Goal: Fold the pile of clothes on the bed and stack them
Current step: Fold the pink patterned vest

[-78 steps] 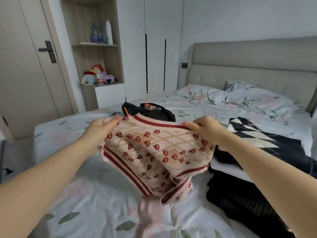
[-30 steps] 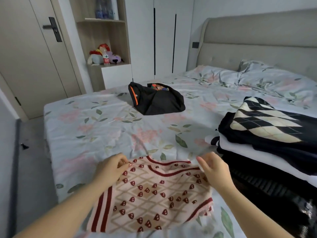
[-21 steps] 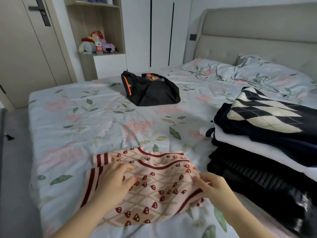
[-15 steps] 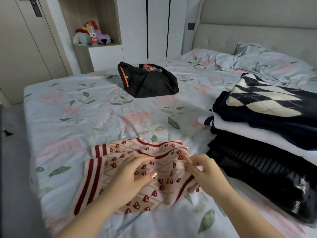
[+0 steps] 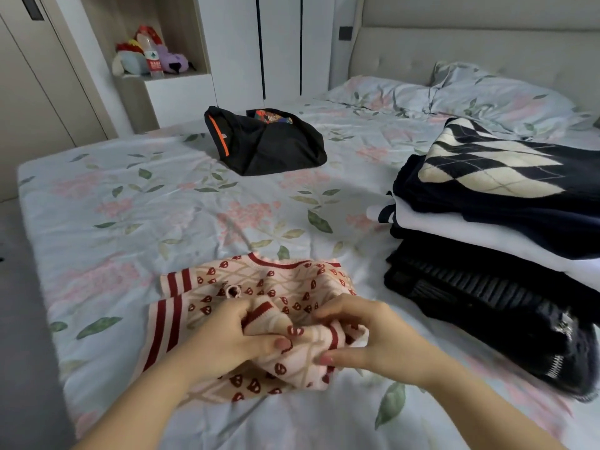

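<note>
I see my left hand (image 5: 227, 332) and right hand (image 5: 367, 336) each pinching a bunched fold of the pink heart-patterned sweater (image 5: 259, 287). It lies on the bed (image 5: 130, 206), near the folded stack (image 5: 487, 222). The shelf niche (image 5: 194, 37) holds plush toys (image 5: 136, 61) and a bottle (image 5: 152, 58).

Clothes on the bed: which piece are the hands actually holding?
The pink knit with red hearts, gripped by left hand and right hand. The black orange-striped garment lies alone farther off; the argyle-topped stack sits untouched.
</note>
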`<act>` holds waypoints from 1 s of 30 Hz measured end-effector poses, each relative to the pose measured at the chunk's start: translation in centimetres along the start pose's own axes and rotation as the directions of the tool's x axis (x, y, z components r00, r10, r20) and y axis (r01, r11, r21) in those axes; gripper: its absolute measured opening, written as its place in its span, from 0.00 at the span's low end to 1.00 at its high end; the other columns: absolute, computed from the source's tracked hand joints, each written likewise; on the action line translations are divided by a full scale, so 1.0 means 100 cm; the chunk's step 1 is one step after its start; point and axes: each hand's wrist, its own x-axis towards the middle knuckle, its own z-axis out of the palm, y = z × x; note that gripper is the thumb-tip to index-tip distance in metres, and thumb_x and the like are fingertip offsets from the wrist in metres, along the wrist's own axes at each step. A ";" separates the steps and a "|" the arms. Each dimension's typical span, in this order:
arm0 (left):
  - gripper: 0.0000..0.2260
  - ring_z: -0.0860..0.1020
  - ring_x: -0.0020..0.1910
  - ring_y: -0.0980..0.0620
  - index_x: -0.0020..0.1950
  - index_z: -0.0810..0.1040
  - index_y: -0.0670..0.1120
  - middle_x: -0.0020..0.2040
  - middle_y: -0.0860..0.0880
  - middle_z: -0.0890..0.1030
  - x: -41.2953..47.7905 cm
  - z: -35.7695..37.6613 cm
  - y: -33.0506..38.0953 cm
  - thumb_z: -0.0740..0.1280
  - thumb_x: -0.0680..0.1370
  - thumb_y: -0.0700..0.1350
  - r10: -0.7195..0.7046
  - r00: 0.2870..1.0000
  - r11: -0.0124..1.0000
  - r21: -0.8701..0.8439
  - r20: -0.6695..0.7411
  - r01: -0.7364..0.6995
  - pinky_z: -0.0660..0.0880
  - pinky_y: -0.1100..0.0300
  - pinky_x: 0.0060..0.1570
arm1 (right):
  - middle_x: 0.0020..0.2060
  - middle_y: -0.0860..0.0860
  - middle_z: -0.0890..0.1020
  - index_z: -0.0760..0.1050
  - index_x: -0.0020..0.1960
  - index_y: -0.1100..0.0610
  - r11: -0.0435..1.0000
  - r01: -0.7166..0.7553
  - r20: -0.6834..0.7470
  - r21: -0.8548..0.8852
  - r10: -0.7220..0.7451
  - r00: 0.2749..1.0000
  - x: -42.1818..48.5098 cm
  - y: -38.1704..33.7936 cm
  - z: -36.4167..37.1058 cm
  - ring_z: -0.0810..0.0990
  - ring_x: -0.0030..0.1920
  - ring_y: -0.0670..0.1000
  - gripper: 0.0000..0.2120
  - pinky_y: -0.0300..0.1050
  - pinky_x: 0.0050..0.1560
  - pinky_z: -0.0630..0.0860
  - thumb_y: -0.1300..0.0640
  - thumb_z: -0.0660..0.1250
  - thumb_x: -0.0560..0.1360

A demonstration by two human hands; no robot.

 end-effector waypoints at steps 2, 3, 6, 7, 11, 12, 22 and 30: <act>0.23 0.79 0.54 0.67 0.49 0.81 0.64 0.51 0.63 0.83 -0.004 -0.006 -0.002 0.73 0.59 0.73 -0.004 0.998 1.000 0.005 -0.064 0.004 0.73 0.68 0.51 | 0.58 0.30 0.76 0.73 0.62 0.38 0.994 0.025 0.111 -0.107 -0.013 0.994 0.003 0.008 -0.006 0.73 0.60 0.34 0.31 0.26 0.57 0.67 0.47 0.81 0.63; 0.24 0.78 0.56 0.67 0.50 0.81 0.63 0.53 0.63 0.83 -0.005 -0.009 -0.004 0.72 0.60 0.73 0.020 0.996 1.000 -0.013 -0.089 -0.021 0.71 0.68 0.53 | 0.62 0.28 0.71 0.68 0.65 0.35 0.981 0.042 0.157 -0.188 -0.012 0.988 0.004 0.013 -0.008 0.68 0.63 0.32 0.36 0.24 0.60 0.63 0.44 0.81 0.62; 0.24 0.79 0.61 0.56 0.55 0.82 0.59 0.59 0.55 0.83 -0.011 -0.018 -0.007 0.75 0.64 0.69 0.047 0.986 0.963 -0.255 -0.160 -0.087 0.74 0.60 0.58 | 0.74 0.36 0.56 0.58 0.75 0.37 0.818 0.049 0.094 -0.573 0.006 0.996 0.006 0.031 -0.001 0.59 0.69 0.42 0.47 0.35 0.71 0.57 0.39 0.79 0.62; 0.24 0.80 0.61 0.52 0.55 0.82 0.58 0.59 0.52 0.83 -0.013 -0.022 -0.008 0.77 0.64 0.66 0.038 0.981 0.935 -0.339 -0.189 -0.102 0.76 0.58 0.56 | 0.76 0.43 0.57 0.58 0.77 0.41 0.736 0.041 0.012 -0.676 -0.045 0.999 0.007 0.037 0.002 0.61 0.69 0.49 0.48 0.45 0.72 0.60 0.41 0.78 0.63; 0.25 0.81 0.60 0.47 0.57 0.83 0.52 0.59 0.45 0.83 -0.021 -0.037 -0.016 0.81 0.63 0.58 -0.003 0.967 0.847 -0.514 -0.256 -0.134 0.79 0.59 0.50 | 0.76 0.51 0.63 0.60 0.78 0.48 0.731 -0.092 -0.229 -0.676 -0.089 0.969 0.021 0.049 0.006 0.66 0.69 0.58 0.43 0.56 0.68 0.68 0.47 0.76 0.69; 0.22 0.81 0.59 0.47 0.57 0.83 0.51 0.59 0.43 0.82 -0.023 -0.040 -0.018 0.80 0.66 0.53 -0.014 0.963 0.823 -0.550 -0.269 -0.142 0.80 0.58 0.50 | 0.77 0.49 0.61 0.59 0.78 0.47 0.753 -0.126 -0.240 -0.645 -0.044 0.970 0.025 0.053 0.006 0.64 0.70 0.57 0.41 0.54 0.70 0.66 0.47 0.75 0.71; 0.21 0.83 0.53 0.51 0.57 0.84 0.54 0.54 0.47 0.85 -0.027 -0.058 -0.030 0.63 0.72 0.34 -0.029 0.933 0.704 -0.670 -0.359 -0.236 0.81 0.58 0.48 | 0.72 0.44 0.69 0.70 0.73 0.51 0.871 -0.082 -0.217 -0.484 -0.028 0.976 0.045 0.053 0.032 0.67 0.69 0.50 0.31 0.44 0.63 0.71 0.56 0.75 0.71; 0.05 0.85 0.44 0.51 0.43 0.85 0.50 0.44 0.46 0.85 -0.023 -0.064 -0.032 0.74 0.68 0.45 -0.128 0.911 0.676 -0.707 -0.391 -0.208 0.82 0.57 0.42 | 0.45 0.47 0.86 0.80 0.49 0.57 0.993 -0.090 -0.423 -0.071 0.051 0.905 0.047 0.042 0.012 0.83 0.49 0.50 0.05 0.46 0.55 0.77 0.65 0.66 0.78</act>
